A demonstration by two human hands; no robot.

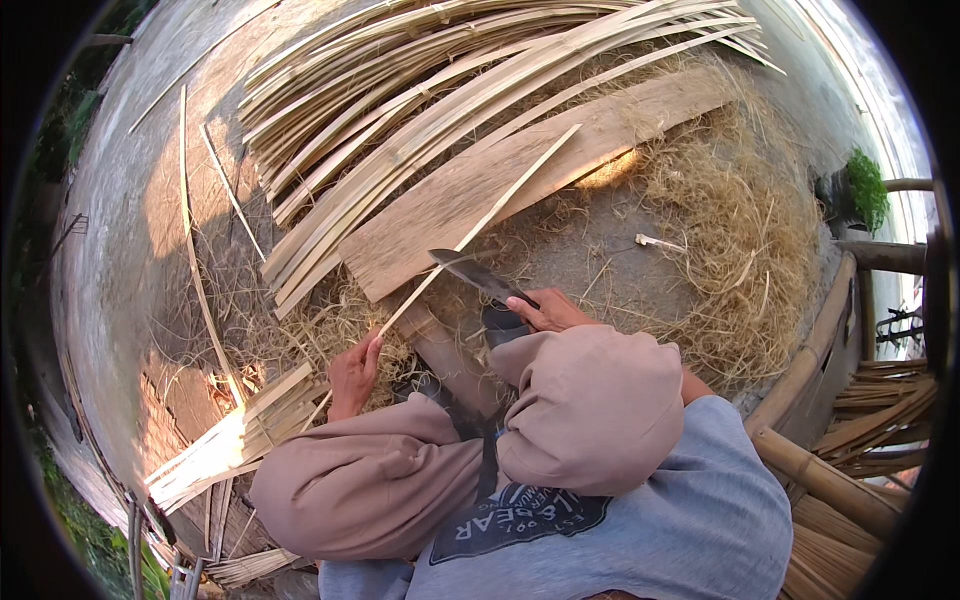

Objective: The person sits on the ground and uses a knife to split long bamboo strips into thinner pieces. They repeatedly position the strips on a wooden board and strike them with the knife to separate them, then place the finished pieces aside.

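My left hand [355,375] is closed round a long, thin bamboo strip [510,193], which slants up and to the right across a wooden plank. In my right hand [556,311] is the handle of a broad, dark-bladed knife [472,272]. The blade points left, and its tip end lies over or against the strip, beyond my left hand; whether it touches cannot be made out. Below my hands are my bent knees in brown cloth. A flat piece of wood [445,350] lies between my legs, partly hidden by them.
A large pile of split bamboo strips [370,110] lies beyond the wide plank [520,190]. Curly shavings [740,250] cover the ground at the right. More strips [235,440] lie at lower left. Bamboo poles [820,480] and a green plant [866,190] stand at the right edge.
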